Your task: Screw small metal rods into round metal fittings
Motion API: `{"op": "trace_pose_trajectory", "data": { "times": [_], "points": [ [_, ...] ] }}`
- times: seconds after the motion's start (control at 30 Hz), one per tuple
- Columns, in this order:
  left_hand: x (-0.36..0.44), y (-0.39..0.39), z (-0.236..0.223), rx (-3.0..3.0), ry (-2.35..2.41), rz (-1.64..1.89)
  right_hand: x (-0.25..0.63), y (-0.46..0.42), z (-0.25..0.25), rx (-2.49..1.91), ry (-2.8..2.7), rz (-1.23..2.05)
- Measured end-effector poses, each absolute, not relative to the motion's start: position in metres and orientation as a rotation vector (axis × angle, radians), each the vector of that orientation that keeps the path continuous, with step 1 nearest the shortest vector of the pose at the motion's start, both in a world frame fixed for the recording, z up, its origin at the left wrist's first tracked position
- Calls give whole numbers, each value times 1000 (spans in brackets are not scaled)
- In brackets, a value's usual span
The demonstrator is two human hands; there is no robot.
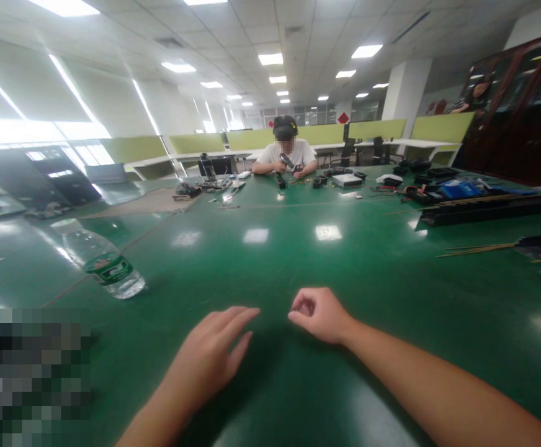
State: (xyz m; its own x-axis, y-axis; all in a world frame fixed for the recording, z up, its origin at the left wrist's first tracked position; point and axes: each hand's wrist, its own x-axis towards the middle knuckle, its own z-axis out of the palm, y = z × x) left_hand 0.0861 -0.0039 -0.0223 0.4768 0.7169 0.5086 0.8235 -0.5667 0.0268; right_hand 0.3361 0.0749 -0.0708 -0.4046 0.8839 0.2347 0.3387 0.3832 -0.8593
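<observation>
Left hand (pixel 211 347) is open and reaches in from the bottom of the view, over the green table (pixel 261 267). Its back faces up, its fingers are held close together, and they point up and to the right. The thumb sits lower down, with a gap between it and the fingers. Nothing shows in this hand. The right hand (pixel 325 315) comes in from the lower right, with its bare arm (pixel 419 372) slanting across the table. This hand is closed in a loose curl, like a soft fist, with the thumb side toward the left hand. The tip of the thumb is very close to the bent fingers. There is a dark, reddish patch inside the curl, but I cannot tell if it is a small thing or just fingers in shade. The two hands are near each other but do not touch. The bottle (pixel 105 264) is on the table, past the left hand and off to the left. It is clear, with a pale cap and a green and white label around its lower part. It looks slanted in this wide view, with its cap up and to the left, and its bottom is shiny. Neither hand touches it. Far across the table sits a person (pixel 286 152) in a white shirt, holding something dark.
</observation>
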Motion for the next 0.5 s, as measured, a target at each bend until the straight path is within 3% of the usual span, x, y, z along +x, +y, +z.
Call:
{"op": "trace_pose_trajectory", "data": {
  "times": [0.23,0.5],
  "points": [
    [162,40,-31,-2897,-1098,-656,335,73,-73,-917,-2024,950],
    [120,22,-21,-2575,-1322,-928,335,71,-68,-963,-1978,1147]
  ]
}}
